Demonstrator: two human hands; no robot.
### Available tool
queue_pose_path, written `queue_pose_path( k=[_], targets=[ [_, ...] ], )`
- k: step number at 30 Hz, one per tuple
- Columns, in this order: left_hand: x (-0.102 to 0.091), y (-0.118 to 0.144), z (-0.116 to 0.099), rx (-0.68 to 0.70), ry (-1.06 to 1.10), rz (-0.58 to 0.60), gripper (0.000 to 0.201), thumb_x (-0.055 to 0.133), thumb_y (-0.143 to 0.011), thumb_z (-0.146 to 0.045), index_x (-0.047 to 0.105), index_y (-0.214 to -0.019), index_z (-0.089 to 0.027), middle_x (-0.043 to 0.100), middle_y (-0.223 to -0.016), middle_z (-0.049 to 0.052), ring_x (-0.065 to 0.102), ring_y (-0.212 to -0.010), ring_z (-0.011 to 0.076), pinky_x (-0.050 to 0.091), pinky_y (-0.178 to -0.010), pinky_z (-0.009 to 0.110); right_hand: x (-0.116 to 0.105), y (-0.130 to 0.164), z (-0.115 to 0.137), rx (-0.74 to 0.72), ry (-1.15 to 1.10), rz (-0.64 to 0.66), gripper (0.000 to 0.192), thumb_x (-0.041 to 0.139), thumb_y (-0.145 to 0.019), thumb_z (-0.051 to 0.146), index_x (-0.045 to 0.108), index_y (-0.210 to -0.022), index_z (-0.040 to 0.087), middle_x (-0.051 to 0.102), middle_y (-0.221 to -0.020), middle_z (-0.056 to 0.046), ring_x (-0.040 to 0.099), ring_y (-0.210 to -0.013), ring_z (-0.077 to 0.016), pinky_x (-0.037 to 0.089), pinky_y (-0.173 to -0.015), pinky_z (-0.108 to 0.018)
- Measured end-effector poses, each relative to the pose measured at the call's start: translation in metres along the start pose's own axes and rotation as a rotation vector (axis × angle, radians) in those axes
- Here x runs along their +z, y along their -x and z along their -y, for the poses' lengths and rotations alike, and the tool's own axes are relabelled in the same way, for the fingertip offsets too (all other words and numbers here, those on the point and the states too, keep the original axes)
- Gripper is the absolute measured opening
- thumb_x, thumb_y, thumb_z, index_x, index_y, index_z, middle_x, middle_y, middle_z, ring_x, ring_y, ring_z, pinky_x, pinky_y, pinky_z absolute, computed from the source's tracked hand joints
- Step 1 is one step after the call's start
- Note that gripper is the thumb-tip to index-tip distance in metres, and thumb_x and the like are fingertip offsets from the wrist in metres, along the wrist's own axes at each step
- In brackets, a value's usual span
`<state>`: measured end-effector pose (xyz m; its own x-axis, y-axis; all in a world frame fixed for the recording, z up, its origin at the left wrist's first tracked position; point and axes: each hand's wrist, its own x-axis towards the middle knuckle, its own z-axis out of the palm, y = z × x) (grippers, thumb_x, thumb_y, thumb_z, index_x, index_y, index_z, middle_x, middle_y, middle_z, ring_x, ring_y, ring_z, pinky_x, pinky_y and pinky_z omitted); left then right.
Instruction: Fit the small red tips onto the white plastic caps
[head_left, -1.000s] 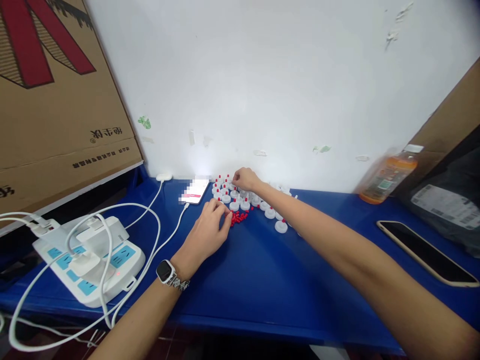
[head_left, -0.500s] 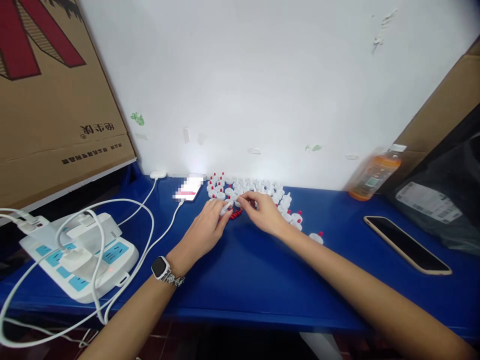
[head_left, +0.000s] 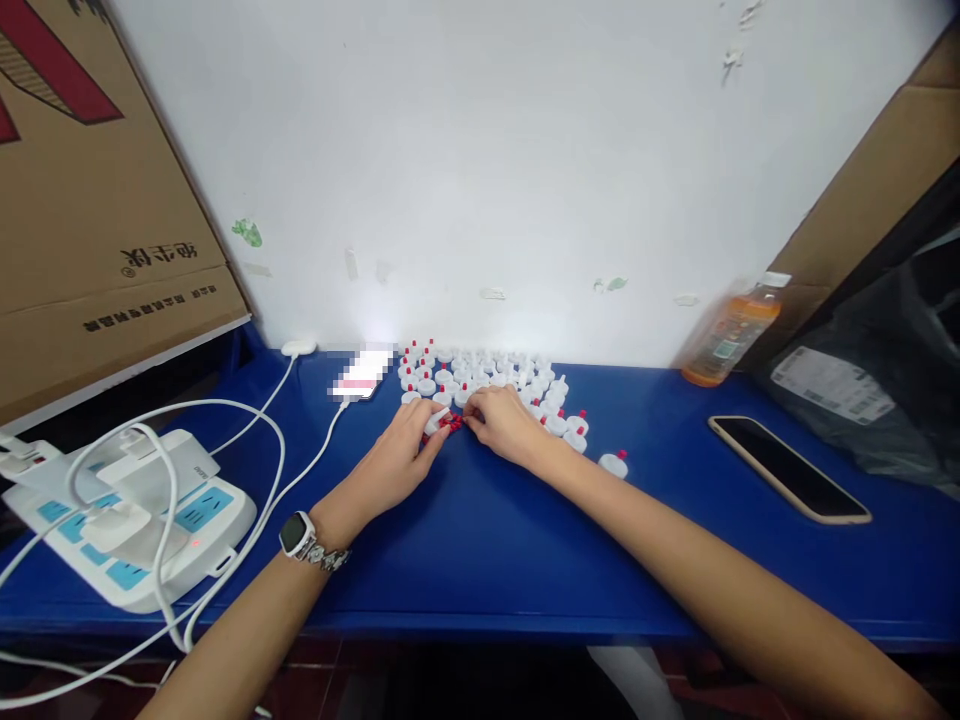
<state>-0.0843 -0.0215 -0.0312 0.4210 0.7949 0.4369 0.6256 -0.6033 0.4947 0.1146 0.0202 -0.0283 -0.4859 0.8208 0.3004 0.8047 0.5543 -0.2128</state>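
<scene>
My left hand (head_left: 401, 447) is closed around a white nozzle cap (head_left: 439, 420), tilted between thumb and fingers. Just right of it lies a small pile of red tip covers (head_left: 455, 424), partly hidden by my fingers. My right hand (head_left: 502, 422) has its thumb and fingertips pinched together at the right edge of this pile; whatever is between them is hidden. Behind both hands stand many white nozzle caps (head_left: 480, 366) in a cluster. Those at the left and right sides wear red tips, while many in the middle show bare white nozzles.
A lit phone (head_left: 364, 375) on a charging cable lies left of the caps. A power strip (head_left: 142, 540) with looping white cables fills the left side. To the right are a dark phone (head_left: 787, 468), an orange drink bottle (head_left: 733, 332) and a dark plastic bag (head_left: 885, 380). A white wall rises behind.
My right hand's fingertips have come down from beside the white caps to the red pile. My left hand keeps its white cap and stays close by. The whole view has shifted slightly.
</scene>
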Motion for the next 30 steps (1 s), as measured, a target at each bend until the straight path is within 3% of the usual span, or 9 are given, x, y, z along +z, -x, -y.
queue_pose_path(
  k=[3,6,9,12,16,19,24,30],
  targets=[
    [0.0,0.0,0.0,-0.015,0.009,0.012,0.023,0.043,-0.102,-0.037,0.053,-0.117,-0.022,0.06,-0.106,0.007,0.059,-0.096,0.0227,0.05,-0.084,0.039,-0.002,0.005,0.0,0.023,-0.034,-0.031,0.012,0.056,-0.089,0.014,0.068,-0.088,0.016,0.069,-0.093,-0.009,0.062,-0.093,-0.0228,0.036,-0.088,-0.037],
    [0.001,0.0,-0.001,-0.021,0.015,0.005,0.025,0.042,-0.102,-0.039,0.052,-0.118,-0.022,0.06,-0.106,0.007,0.06,-0.096,0.0227,0.05,-0.083,0.039,-0.006,0.01,0.004,0.021,-0.132,-0.177,0.01,0.055,-0.091,0.018,0.066,-0.09,0.017,0.068,-0.1,-0.009,0.062,-0.095,-0.0223,0.037,-0.089,-0.038],
    [0.004,0.0,-0.001,-0.042,0.057,0.012,0.026,0.042,-0.102,-0.041,0.051,-0.119,-0.023,0.061,-0.101,0.006,0.062,-0.091,0.0221,0.051,-0.079,0.037,-0.008,0.01,0.014,0.091,-0.507,-0.309,0.012,0.053,-0.094,0.023,0.063,-0.097,0.019,0.069,-0.088,-0.004,0.064,-0.082,-0.017,0.043,-0.081,-0.033],
    [0.006,0.0,-0.004,-0.08,0.094,0.048,0.03,0.042,-0.102,-0.042,0.049,-0.122,-0.022,0.063,-0.096,0.005,0.064,-0.086,0.0221,0.051,-0.077,0.038,-0.005,0.008,0.026,0.192,-0.887,-0.359,0.019,0.058,-0.091,0.031,0.065,-0.103,0.018,0.069,-0.079,-0.001,0.064,-0.073,-0.0153,0.046,-0.069,-0.028],
    [0.007,0.0,-0.006,-0.082,0.072,0.029,0.034,0.04,-0.102,-0.041,0.047,-0.128,-0.02,0.062,-0.111,0.01,0.062,-0.1,0.0252,0.05,-0.086,0.042,0.004,0.004,0.036,0.245,-1.19,-0.389,0.024,0.071,-0.081,0.041,0.067,-0.084,0.017,0.07,-0.079,-0.003,0.063,-0.071,-0.0149,0.05,-0.066,-0.027],
    [0.007,0.001,-0.008,-0.064,0.057,0.027,0.037,0.04,-0.102,-0.041,0.045,-0.133,-0.02,0.061,-0.117,0.011,0.061,-0.104,0.0257,0.049,-0.09,0.043,0.008,0.004,0.039,0.269,-1.297,-0.43,0.032,0.078,-0.074,0.046,0.062,-0.077,0.018,0.068,-0.071,-0.001,0.062,-0.065,-0.0139,0.049,-0.062,-0.026],
    [0.006,0.002,-0.011,-0.056,0.052,0.062,0.033,0.038,-0.103,-0.039,0.047,-0.129,-0.021,0.06,-0.114,0.01,0.059,-0.103,0.0256,0.049,-0.089,0.043,0.006,0.004,0.039,0.283,-1.392,-0.366,0.041,0.085,-0.064,0.048,0.055,-0.067,0.019,0.064,-0.064,0.002,0.059,-0.059,-0.012,0.047,-0.06,-0.025],
    [0.003,0.003,-0.01,-0.035,0.085,0.049,0.034,0.039,-0.103,-0.04,0.045,-0.131,-0.021,0.059,-0.121,0.011,0.057,-0.11,0.0251,0.047,-0.095,0.042,-0.003,0.006,0.031,0.27,-1.383,-0.319,0.042,0.085,-0.065,0.049,0.058,-0.065,0.018,0.063,-0.057,0.002,0.053,-0.052,-0.0098,0.043,-0.055,-0.025]
  ],
)
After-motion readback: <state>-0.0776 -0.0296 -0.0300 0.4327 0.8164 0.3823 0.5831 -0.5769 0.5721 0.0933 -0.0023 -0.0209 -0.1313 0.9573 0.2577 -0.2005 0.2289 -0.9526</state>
